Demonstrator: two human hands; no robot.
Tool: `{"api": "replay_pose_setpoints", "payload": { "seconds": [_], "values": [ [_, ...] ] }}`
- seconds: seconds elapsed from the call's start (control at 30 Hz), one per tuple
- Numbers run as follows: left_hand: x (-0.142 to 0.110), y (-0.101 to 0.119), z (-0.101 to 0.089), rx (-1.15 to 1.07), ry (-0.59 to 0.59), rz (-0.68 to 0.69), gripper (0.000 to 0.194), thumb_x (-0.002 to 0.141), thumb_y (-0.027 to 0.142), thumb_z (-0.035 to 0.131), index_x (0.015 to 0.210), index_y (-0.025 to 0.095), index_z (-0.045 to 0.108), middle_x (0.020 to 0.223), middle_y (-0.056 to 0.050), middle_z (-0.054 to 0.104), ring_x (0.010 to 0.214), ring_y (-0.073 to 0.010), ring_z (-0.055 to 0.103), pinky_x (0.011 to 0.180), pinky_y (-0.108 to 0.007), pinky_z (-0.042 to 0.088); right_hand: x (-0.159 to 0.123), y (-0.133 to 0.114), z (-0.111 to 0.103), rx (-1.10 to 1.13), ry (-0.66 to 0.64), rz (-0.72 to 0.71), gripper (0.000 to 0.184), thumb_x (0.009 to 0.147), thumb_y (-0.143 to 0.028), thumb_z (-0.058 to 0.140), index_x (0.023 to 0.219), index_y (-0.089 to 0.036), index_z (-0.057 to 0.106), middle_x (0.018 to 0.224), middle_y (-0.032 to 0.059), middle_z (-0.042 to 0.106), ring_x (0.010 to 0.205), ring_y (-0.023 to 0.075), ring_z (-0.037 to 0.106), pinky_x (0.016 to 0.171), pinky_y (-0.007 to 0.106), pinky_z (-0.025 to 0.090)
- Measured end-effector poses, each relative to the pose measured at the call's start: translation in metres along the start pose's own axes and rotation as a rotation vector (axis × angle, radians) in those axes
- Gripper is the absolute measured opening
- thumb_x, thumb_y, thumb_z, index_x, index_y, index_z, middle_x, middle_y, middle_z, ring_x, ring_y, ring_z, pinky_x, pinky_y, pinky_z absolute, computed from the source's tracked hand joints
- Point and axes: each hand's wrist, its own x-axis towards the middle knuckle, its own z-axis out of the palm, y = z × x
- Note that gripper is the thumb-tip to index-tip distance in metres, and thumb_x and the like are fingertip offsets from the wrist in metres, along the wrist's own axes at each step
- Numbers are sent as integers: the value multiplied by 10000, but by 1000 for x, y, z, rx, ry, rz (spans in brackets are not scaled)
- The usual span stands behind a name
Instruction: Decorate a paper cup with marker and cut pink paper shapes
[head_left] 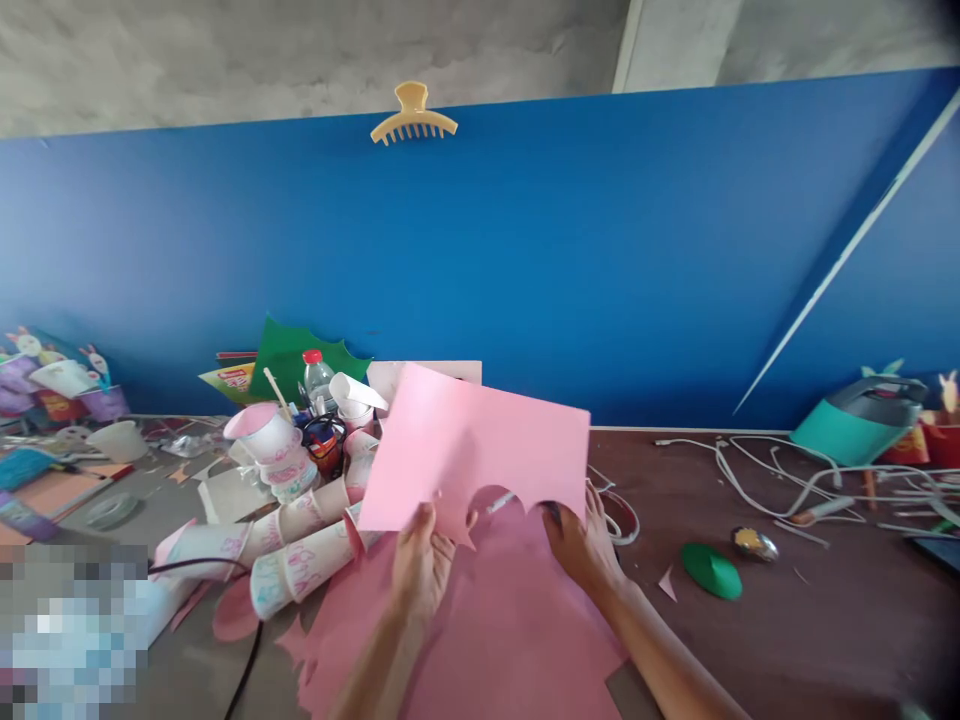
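Note:
My left hand (424, 560) pinches the lower left edge of a pink sheet of paper (495, 435), held up and tilted. Curved bites are cut out of its lower edge. My right hand (581, 535) is at the sheet's lower right corner, its fingers partly behind the paper. It grips what look like scissors: a dark handle shows by the thumb, and a pale blade tip (501, 502) shows through a cut-out, the rest hidden. Under both hands lie larger pink sheets (517, 630) with jagged edges.
Decorated paper cups (315, 555) lie stacked on the left, near a red-capped bottle (318, 380) and green paper (289, 355). White cables (750, 475), a green paper cone (712, 571) and a shiny oval object (755, 544) are on the right. A blue partition (562, 250) stands behind, bearing a yellow hair claw (413, 122).

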Motion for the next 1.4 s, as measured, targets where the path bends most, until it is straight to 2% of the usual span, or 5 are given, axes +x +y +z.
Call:
{"api": "replay_pose_setpoints", "payload": {
  "seconds": [0.1, 0.2, 0.8, 1.2, 1.4],
  "values": [
    [11, 12, -10, -249, -34, -18, 286, 912, 41, 447, 865, 180, 692, 808, -1, 757, 760, -126, 715, 967, -414, 511, 7, 5, 0, -33, -6, 1, 221, 926, -228, 488, 1095, -149, 607, 1067, 130, 625, 1023, 289, 545, 949, 552, 423],
    [20, 16, -25, -340, -137, -106, 380, 954, 76, 342, 944, 203, 700, 893, -38, 762, 919, -156, 707, 1007, -388, 478, 7, 2, -3, -40, -21, -14, 224, 905, -168, 464, 1075, -148, 610, 962, 119, 642, 956, 288, 525, 923, 530, 424],
    [28, 28, -36, -490, -313, -136, 445, 974, 104, 281, 1060, 246, 693, 970, -40, 758, 980, -150, 689, 1039, -375, 442, 5, 12, -4, -144, 10, 206, 275, 874, -217, 454, 1100, -147, 594, 1038, 140, 637, 963, 288, 545, 846, 429, 442],
    [12, -1, -16, -332, -102, -311, 259, 950, 172, 448, 1069, 184, 678, 854, -45, 758, 882, -177, 711, 1020, -448, 456, 31, 40, -41, -265, -346, 400, 244, 847, -144, 468, 898, -174, 704, 866, 104, 708, 770, 230, 646, 644, 292, 409],
    [4, -1, -4, -284, -29, -286, 248, 956, 173, 428, 1051, 170, 658, 888, -60, 750, 883, -182, 706, 1040, -460, 436, 11, 27, -54, -267, -541, 371, 195, 838, -186, 523, 859, -246, 708, 805, 43, 746, 694, 206, 680, 559, 260, 377]
  ]
}}
